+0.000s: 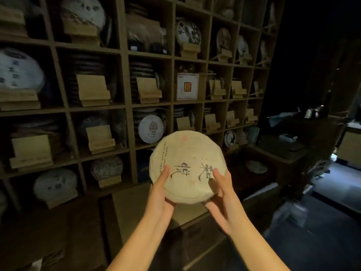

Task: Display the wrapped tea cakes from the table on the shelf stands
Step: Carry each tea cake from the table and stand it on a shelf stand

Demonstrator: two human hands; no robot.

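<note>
I hold a round tea cake (186,153) wrapped in pale paper with dark brush characters, raised in front of the wooden shelf (125,106). My left hand (161,190) grips its lower left edge, thumb on the face. My right hand (221,192) grips the lower right edge, thumb also on the face. Bare wooden stands (93,90) (149,89) (100,138) sit in nearby cubbies. Another bare stand (183,123) is just above the cake.
Other cubbies hold wrapped cakes on stands (151,129) (106,169) (55,180), stacked cakes and a white square box (187,86). A dark low table (289,153) with a plate stands at right. A cabinet top (136,204) lies below my hands.
</note>
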